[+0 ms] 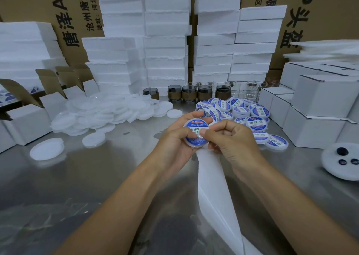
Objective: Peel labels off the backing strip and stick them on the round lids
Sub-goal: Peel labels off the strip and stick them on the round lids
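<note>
Standing by the steel counter point(81, 186), I see a loose heap of blank lids point(101, 111) on the left, white and unlabelled, with folded white boxes point(27, 126) just beside them. Foam blocks point(165, 41) are stacked high at the back.

At the middle, the left hand point(174, 144) grips one lid point(196, 133) by its rim, raised off the counter, fingers curled behind it and thumb at the edge. A blue and white label point(195, 126) already sits on its face. The right hand point(233, 138) has its thumb pressed down on that label. Its other fingers are curled, and seem to pinch the backing strip point(211, 177) that runs under the hands and trails toward the near edge. The strip's far end curls up behind the lid with more labels point(213, 113) on it.

The lid looks light and fairly stiff, so I reckon the rim is the right place to hold it, leaving the face free for rubbing down. The label is thin and will likely crease or trap a bubble unless it is smoothed from the centre outward. The strip is limp and slick and wants a pinch close to the next label.

On the right lie the finished lids point(258, 114), heaped against more boxes point(314, 107).
</note>
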`<action>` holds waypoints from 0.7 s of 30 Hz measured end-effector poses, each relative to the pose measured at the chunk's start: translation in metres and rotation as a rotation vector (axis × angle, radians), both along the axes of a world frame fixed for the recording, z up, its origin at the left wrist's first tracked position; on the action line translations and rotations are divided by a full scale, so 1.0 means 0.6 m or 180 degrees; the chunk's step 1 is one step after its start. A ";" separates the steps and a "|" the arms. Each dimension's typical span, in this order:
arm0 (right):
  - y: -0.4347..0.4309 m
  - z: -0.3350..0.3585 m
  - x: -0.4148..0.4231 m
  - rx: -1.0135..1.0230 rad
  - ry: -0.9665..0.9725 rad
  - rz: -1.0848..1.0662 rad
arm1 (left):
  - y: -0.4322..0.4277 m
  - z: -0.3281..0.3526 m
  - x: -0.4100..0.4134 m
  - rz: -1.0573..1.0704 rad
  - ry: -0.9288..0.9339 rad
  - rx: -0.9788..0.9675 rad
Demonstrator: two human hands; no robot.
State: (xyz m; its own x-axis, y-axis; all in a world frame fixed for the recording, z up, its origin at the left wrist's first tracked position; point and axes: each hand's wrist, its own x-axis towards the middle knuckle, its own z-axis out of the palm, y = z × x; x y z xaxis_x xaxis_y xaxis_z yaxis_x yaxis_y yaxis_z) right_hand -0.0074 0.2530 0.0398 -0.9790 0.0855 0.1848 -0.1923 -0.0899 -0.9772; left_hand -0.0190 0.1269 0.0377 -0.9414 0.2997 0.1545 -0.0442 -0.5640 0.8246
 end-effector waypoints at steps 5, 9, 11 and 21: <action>-0.001 -0.003 0.000 0.0176 0.0125 -0.0144 | 0.001 -0.001 0.001 0.0009 0.0055 -0.0108; -0.004 -0.010 0.000 0.0675 0.0662 -0.0489 | 0.002 -0.001 0.001 0.0014 0.0146 -0.0158; -0.005 -0.014 -0.001 0.0881 0.0873 -0.0645 | 0.004 -0.002 0.002 0.0006 0.0194 -0.0156; -0.005 -0.023 -0.003 0.1915 0.1350 -0.1118 | 0.009 -0.008 0.003 -0.0164 0.0328 -0.0151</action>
